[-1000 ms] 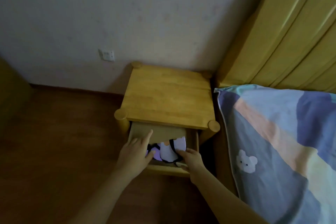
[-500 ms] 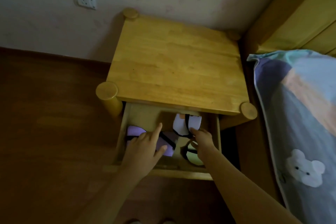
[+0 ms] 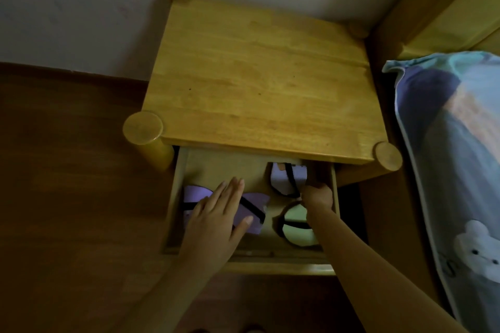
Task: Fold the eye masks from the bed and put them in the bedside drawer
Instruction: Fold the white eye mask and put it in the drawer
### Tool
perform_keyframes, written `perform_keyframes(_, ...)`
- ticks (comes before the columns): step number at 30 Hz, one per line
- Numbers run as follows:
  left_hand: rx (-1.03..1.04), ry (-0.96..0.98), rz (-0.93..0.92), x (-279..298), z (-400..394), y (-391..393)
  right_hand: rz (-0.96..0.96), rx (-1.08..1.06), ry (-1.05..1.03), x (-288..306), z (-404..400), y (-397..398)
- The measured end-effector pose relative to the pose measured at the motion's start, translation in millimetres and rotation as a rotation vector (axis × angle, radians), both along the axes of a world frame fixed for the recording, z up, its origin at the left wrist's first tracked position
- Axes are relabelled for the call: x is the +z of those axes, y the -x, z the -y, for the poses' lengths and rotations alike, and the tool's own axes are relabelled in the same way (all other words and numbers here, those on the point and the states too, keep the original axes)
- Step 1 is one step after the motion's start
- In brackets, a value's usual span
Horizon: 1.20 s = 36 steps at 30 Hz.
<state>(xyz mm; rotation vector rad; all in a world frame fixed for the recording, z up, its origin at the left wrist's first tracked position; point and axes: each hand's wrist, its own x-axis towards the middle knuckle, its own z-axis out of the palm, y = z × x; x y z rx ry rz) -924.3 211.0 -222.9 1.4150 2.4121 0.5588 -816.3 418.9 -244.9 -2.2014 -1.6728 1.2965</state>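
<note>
The left hand's (image 3: pixel 216 213) fingers (image 3: pixel 230 189) lay spread flat on the purple eye mask (image 3: pixel 251 213) in the drawer (image 3: pixel 173 197). The right hand (image 3: pixel 316 194) was curled at the lavender eye mask (image 3: pixel 284 178) toward the back; whether it pinched it could not be told. A pale green eye mask (image 3: pixel 296 227) lay in front of that one. Pressing each fold flat and tucking straps under would probably help the drawer close cleanly. The drawer's rear sat hidden under the bedside table (image 3: pixel 257 81), and dim light blurred the folds.

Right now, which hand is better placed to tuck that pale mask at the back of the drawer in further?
The right hand. It already touches the pale mask at the drawer's back right, while the left hand lies flat on the purple mask.
</note>
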Motion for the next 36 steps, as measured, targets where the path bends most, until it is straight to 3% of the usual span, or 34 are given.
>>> perform_keyframes(3, 0.002, 0.009, -0.003, 1.4, 0.8, 0.0, 0.032, 0.318, -0.115, 13.8, 7.2, -3.0)
perform_keyframes(9, -0.037, 0.007, 0.004, 18.7, 3.4, -2.0, 0.135, 1.151, -0.440, 49.9, 60.7, -36.5)
perform_keyframes(15, -0.250, 0.085, -0.182, 36.9, 23.3, -3.7, 0.247, 1.608, -0.459, 65.5, 88.9, -76.9)
perform_keyframes(21, -0.475, 0.156, -0.354, 30.4, 36.3, -1.4, 0.192, 1.610, -0.435, 65.1, 88.4, -85.0)
perform_keyframes(25, -0.541, 0.191, -0.394, 28.7, 34.6, -4.2, 0.181, 1.702, -0.627, 69.2, 87.7, -85.9)
perform_keyframes(31, -0.418, 0.208, -0.548, 37.2, 15.8, 6.7, 0.223, 1.740, -0.864, 70.9, 70.5, -66.3)
perform_keyframes(36, -0.361, 0.263, -0.745, 38.6, -1.5, 15.7, 0.441, 1.659, -1.021, 74.9, 47.9, -45.7)
